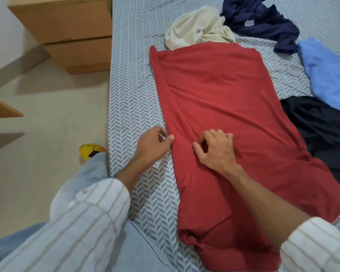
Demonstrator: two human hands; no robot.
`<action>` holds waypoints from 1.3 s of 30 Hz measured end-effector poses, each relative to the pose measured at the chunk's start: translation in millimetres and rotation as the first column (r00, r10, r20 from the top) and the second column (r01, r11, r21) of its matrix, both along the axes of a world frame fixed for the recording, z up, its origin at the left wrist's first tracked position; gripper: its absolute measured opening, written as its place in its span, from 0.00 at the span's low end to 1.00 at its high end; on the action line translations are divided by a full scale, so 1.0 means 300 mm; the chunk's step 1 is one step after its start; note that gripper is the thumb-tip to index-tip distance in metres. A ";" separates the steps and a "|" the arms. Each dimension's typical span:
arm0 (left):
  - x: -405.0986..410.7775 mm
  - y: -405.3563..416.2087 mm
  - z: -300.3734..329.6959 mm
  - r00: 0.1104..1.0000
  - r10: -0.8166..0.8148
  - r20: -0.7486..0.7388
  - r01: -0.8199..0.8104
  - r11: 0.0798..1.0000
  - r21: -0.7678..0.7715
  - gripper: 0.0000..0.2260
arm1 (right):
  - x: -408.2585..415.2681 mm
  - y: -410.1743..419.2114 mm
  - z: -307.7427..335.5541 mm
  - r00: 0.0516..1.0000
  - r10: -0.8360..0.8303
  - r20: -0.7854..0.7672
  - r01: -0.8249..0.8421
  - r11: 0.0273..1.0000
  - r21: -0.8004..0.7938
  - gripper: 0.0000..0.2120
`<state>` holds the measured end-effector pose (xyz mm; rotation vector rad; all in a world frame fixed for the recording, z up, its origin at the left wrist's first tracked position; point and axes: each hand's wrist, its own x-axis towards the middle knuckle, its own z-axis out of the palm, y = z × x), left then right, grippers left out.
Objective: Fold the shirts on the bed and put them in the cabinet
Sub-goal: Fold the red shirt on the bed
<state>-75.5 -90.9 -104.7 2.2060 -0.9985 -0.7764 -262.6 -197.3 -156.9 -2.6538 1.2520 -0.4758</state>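
On the far left, brown wooden drawers [71, 30] stand on the floor [37, 107] next to the bed [130, 91]. A yellow shoe [90, 151] peeks out on the floor near the bed's edge, above a leg in light blue jeans [92, 169].

The bed has a grey and white zigzag sheet. The left hand [155, 144] is at the left edge of the red shirt [224, 114]. Its thumb and fingers pinch that edge. The sleeve on this arm is white with pale stripes.

The red shirt lies long and flat in the middle of the bed, folded into a narrow strip. The right hand [216, 150] sits on top of it, near the left edge. Its fingers are curled and bunch up a bit of the red cloth.

Past the far end of the red shirt is a crumpled cream shirt [198, 28]. The red one covers its near edge. To the right of that lies a dark blue shirt [263, 22]. Further right is a light blue shirt [326, 75]. Below it, a black shirt [318, 130] lies just beside the red one.
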 end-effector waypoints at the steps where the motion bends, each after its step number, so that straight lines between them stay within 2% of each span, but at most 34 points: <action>1: 0.045 -0.067 -0.012 0.999 0.027 0.020 -0.027 1.000 -0.012 0.10 | 0.003 -0.003 -0.017 0.999 0.007 0.038 -0.006 1.000 -0.030 0.12; 5: 0.206 -0.346 -0.040 0.981 0.173 0.088 -0.170 0.985 -0.043 0.13 | -0.002 -0.009 -0.028 0.991 0.063 0.121 -0.056 0.997 -0.054 0.11; 8: 0.325 -0.578 -0.049 0.969 0.178 0.171 -0.172 0.984 -0.050 0.15 | 0.003 -0.023 -0.037 0.987 0.060 0.149 -0.057 0.998 -0.024 0.12; 10: 0.387 -0.706 -0.037 0.947 0.173 0.269 -0.174 0.985 -0.020 0.21 | 0.003 -0.022 -0.040 0.987 0.064 0.148 -0.060 0.998 -0.028 0.11; 13: 0.459 -0.860 -0.023 0.909 0.159 0.386 -0.214 0.972 0.102 0.30 | 0.005 -0.029 -0.052 0.986 0.073 0.151 -0.069 0.997 -0.034 0.10; 16: 0.521 -0.933 -0.012 0.873 0.138 0.468 -0.238 0.958 0.162 0.28 | 0.008 -0.036 -0.062 0.985 0.074 0.158 -0.069 0.997 -0.037 0.10; 20: 0.565 -0.979 -0.001 0.831 0.117 0.543 -0.241 0.957 0.161 0.23 | 0.012 -0.040 -0.068 0.983 0.067 0.174 -0.061 0.997 -0.041 0.10; 24: 0.545 -1.024 0.038 0.829 0.282 0.483 -0.336 0.941 0.027 0.20 | 0.001 -0.044 -0.070 0.972 0.061 0.227 -0.065 0.998 0.012 0.09; 28: 0.494 -1.062 0.065 0.873 0.273 0.404 -0.228 0.961 -0.157 0.18 | -0.008 -0.040 -0.070 0.959 0.041 0.279 -0.058 0.997 0.052 0.08; 31: 0.412 -1.113 0.095 0.930 0.206 0.303 -0.133 0.960 -0.245 0.14 | -0.006 -0.038 -0.071 0.954 0.019 0.298 -0.040 0.997 0.064 0.08; 35: 0.291 -1.189 0.095 0.969 0.109 0.219 -0.057 0.971 -0.234 0.11 | -0.008 -0.035 -0.074 0.945 -0.002 0.327 -0.025 0.997 0.079 0.07; 39: 0.235 -1.223 0.015 0.981 0.052 0.186 -0.025 0.989 -0.146 0.12 | -0.006 -0.037 -0.081 0.945 -0.008 0.326 -0.021 0.996 0.085 0.06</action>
